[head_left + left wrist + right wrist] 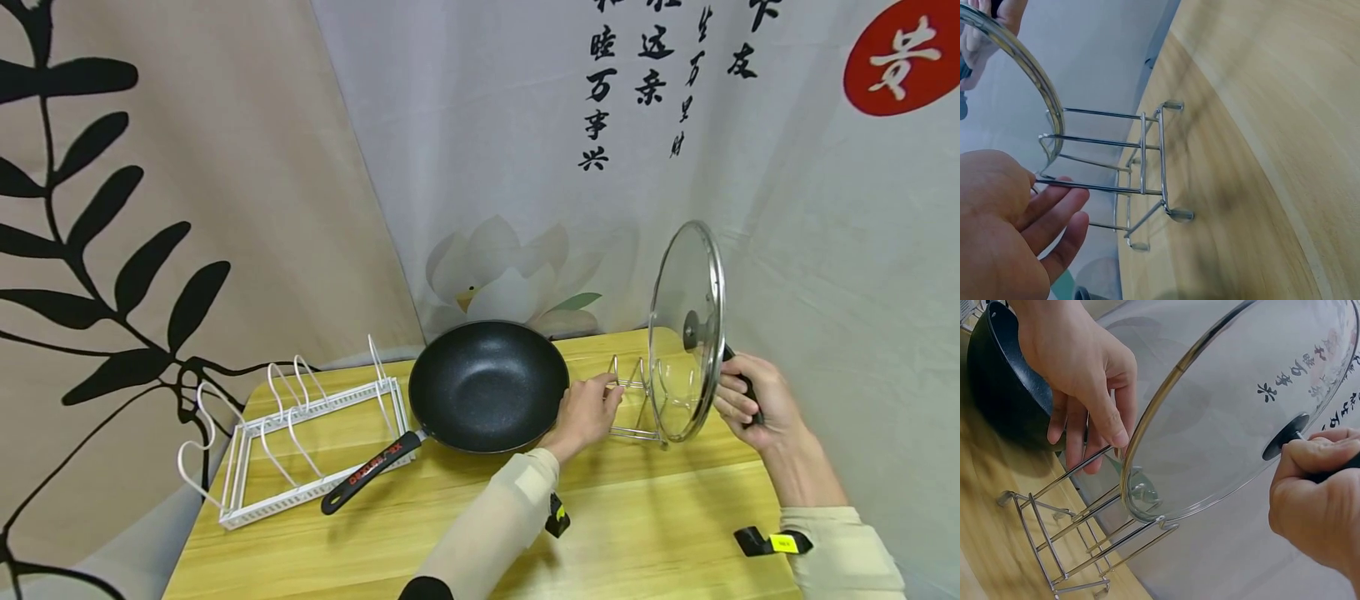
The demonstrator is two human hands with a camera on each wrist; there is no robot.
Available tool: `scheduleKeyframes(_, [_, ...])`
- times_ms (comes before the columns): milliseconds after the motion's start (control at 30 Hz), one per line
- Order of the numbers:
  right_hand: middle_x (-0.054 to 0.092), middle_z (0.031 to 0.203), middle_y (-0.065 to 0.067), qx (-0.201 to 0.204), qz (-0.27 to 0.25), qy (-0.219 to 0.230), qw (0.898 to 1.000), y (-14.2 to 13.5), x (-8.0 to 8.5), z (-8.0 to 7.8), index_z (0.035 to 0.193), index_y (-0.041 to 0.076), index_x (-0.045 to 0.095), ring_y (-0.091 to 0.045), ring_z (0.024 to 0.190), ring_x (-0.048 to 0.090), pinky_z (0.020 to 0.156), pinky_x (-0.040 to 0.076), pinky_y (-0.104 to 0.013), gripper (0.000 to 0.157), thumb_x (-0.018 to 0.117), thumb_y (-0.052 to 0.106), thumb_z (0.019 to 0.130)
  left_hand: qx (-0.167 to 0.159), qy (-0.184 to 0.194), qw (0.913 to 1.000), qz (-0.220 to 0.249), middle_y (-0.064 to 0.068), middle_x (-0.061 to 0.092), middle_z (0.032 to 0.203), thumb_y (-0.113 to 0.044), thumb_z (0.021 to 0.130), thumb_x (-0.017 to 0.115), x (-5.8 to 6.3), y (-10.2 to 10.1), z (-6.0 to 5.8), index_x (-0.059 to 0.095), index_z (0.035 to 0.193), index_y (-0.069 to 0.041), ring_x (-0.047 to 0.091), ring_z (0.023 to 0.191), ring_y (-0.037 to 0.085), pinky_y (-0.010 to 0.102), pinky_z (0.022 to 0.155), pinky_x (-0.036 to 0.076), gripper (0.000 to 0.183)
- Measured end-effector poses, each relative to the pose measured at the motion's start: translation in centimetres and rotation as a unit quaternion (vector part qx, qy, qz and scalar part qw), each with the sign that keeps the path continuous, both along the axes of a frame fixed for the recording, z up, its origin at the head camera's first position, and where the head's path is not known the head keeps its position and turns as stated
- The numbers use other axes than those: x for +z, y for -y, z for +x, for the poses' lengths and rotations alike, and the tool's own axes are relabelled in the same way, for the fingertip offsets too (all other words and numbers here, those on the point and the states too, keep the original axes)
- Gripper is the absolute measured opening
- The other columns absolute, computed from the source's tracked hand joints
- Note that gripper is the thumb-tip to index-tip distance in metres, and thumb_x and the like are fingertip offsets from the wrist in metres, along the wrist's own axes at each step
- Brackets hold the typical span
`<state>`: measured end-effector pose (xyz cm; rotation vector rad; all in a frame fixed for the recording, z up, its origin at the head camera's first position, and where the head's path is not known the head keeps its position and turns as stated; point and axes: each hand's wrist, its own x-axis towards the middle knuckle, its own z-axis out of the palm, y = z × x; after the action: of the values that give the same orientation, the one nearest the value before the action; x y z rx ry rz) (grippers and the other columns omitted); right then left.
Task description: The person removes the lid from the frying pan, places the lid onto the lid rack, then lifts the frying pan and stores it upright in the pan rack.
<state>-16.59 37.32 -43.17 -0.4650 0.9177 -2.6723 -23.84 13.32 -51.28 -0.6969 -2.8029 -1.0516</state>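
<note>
A round glass lid (pixel 681 283) with a metal rim stands nearly upright over a small wire rack (pixel 1161 156). My right hand (pixel 765 400) grips the lid by its black handle, from the right side. In the right wrist view the lid's lower rim sits between the rack's upright wires. My left hand (pixel 585 417) pinches the end of one rack wire between thumb and fingers, just left of the lid. Just left of this hand lies a black frying pan (pixel 487 387), its handle (pixel 371 471) pointing toward the front left.
A white rack (pixel 277 504) with several curved dividers stands on the table's left; the pan handle crosses its front right corner. The wooden table (pixel 637 517) ends against a printed curtain (pixel 510 125) behind. The small wire rack stands near the table's right edge.
</note>
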Motion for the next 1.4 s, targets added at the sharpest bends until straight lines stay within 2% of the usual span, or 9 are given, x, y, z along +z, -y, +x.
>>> scheduleKeyframes(133, [0.009,0.067,0.000,-0.003,0.009,0.012,1.000,-0.1,-0.3,-0.2,0.088,0.006,0.051,-0.012,0.045,0.011,0.040,0.010,-0.024,0.048,0.008,-0.003,0.106,-0.003,0.004,0.9999,0.013,-0.014,0.081,0.106,-0.039,0.109,0.051,-0.2,0.1,-0.1,0.067,0.135,-0.028,0.075,0.087,0.001,0.021,0.071,0.057,0.033])
scheduleKeyframes(233, [0.009,0.068,0.001,0.002,0.009,0.015,1.000,-0.4,-0.7,-0.3,0.103,0.001,0.058,-0.011,0.045,0.012,0.041,0.010,-0.024,0.050,0.008,-0.002,0.106,-0.005,0.000,0.9998,0.020,-0.014,0.081,0.106,-0.038,0.109,0.052,-0.3,0.1,-0.2,0.068,0.135,-0.027,0.076,0.088,0.001,0.021,0.072,0.058,0.033])
scheduleKeyframes(367, [0.010,0.069,0.002,0.018,0.001,0.016,1.000,-0.6,-1.2,-0.6,0.111,-0.002,0.060,-0.011,0.045,0.013,0.041,0.010,-0.023,0.055,0.005,-0.001,0.104,-0.006,0.001,0.9996,0.027,-0.012,0.081,0.106,-0.037,0.108,0.054,-0.3,0.1,-0.1,0.069,0.134,-0.025,0.076,0.090,0.002,0.021,0.074,0.059,0.032])
scheduleKeyframes(533, [0.012,0.067,0.002,0.039,-0.018,0.013,0.999,-0.8,-2.0,-1.0,0.087,0.005,0.056,-0.010,0.045,0.014,0.040,0.008,-0.022,0.054,0.005,-0.001,0.103,-0.007,0.009,0.9994,0.031,-0.012,0.081,0.107,-0.037,0.109,0.053,-0.3,0.1,0.0,0.069,0.134,-0.025,0.076,0.090,0.002,0.020,0.073,0.058,0.032])
scheduleKeyframes(600, [0.012,0.066,0.003,0.043,-0.024,0.012,0.999,-0.9,-2.2,-1.2,0.086,0.005,0.057,-0.010,0.045,0.014,0.040,0.008,-0.022,0.054,0.006,-0.001,0.103,-0.008,0.010,0.9994,0.032,-0.011,0.081,0.107,-0.037,0.109,0.053,-0.3,0.1,0.1,0.069,0.134,-0.025,0.076,0.090,0.002,0.019,0.072,0.058,0.032])
scheduleKeyframes(733, [0.013,0.066,0.003,0.054,-0.035,0.008,0.998,-1.0,-2.7,-1.4,0.103,-0.001,0.062,-0.009,0.045,0.015,0.040,0.009,-0.022,0.057,0.005,0.001,0.104,-0.009,0.013,0.9993,0.033,-0.010,0.081,0.108,-0.038,0.109,0.052,-0.2,0.1,0.1,0.069,0.134,-0.025,0.076,0.089,0.001,0.018,0.071,0.057,0.033])
scheduleKeyframes(900, [0.014,0.067,0.004,0.063,-0.040,0.007,0.997,-1.1,-3.2,-1.7,0.127,-0.006,0.058,-0.009,0.046,0.016,0.040,0.010,-0.022,0.061,0.003,0.003,0.104,-0.008,0.013,0.9992,0.038,-0.010,0.081,0.107,-0.038,0.109,0.053,-0.2,0.1,0.1,0.069,0.134,-0.024,0.076,0.089,0.001,0.016,0.070,0.057,0.033])
scheduleKeyframes(1133, [0.014,0.068,0.004,0.070,-0.047,-0.002,0.996,-1.4,-3.9,-1.9,0.132,-0.008,0.057,-0.008,0.046,0.015,0.039,0.010,-0.022,0.059,0.004,0.006,0.108,-0.011,0.003,0.9989,0.044,-0.007,0.081,0.108,-0.036,0.108,0.054,-0.4,0.2,0.0,0.070,0.133,-0.023,0.077,0.090,0.002,0.015,0.069,0.057,0.032])
scheduleKeyframes(1400, [0.017,0.068,0.006,0.107,-0.084,0.006,0.991,-2.0,-4.9,-2.2,0.135,-0.007,0.051,-0.006,0.048,0.016,0.040,0.009,-0.019,0.053,0.008,0.009,0.110,-0.012,0.002,0.9990,0.044,-0.006,0.081,0.109,-0.036,0.109,0.054,-0.3,0.1,0.0,0.070,0.133,-0.023,0.077,0.090,0.003,0.014,0.068,0.056,0.032])
